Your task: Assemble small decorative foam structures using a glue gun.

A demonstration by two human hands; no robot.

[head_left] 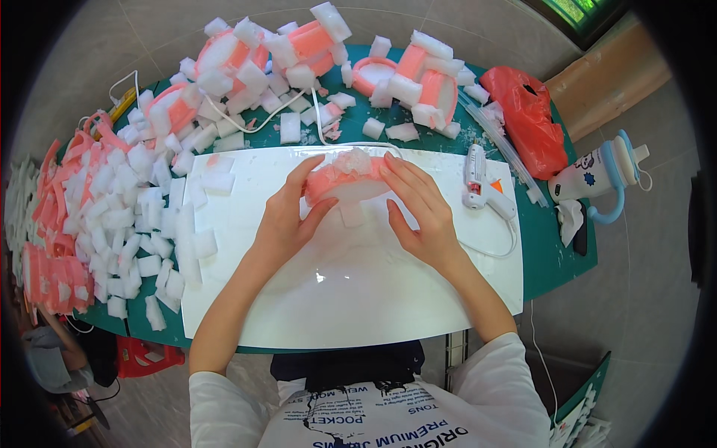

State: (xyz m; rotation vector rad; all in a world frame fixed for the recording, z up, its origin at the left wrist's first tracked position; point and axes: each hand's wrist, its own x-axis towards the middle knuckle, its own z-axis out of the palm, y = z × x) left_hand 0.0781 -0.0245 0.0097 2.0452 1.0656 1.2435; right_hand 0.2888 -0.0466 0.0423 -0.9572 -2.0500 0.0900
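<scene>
Above the middle of a glossy white board, my two hands hold a round pink-and-white foam piece between them. My left hand grips its left end, with the thumb below and the fingers at the side. On the opposite end, my right hand presses its fingertips, the thumb lower and a little apart. A rough, whitish clump sits on top of the piece. A small white foam block shows just beneath it. To the right on the board lies a white hot glue gun with its cord.
Loose white foam blocks and pink foam strips heap up at the left. Along the back are several pink rings with white blocks attached. At the right are a red plastic bag, clear glue sticks and a tumbler.
</scene>
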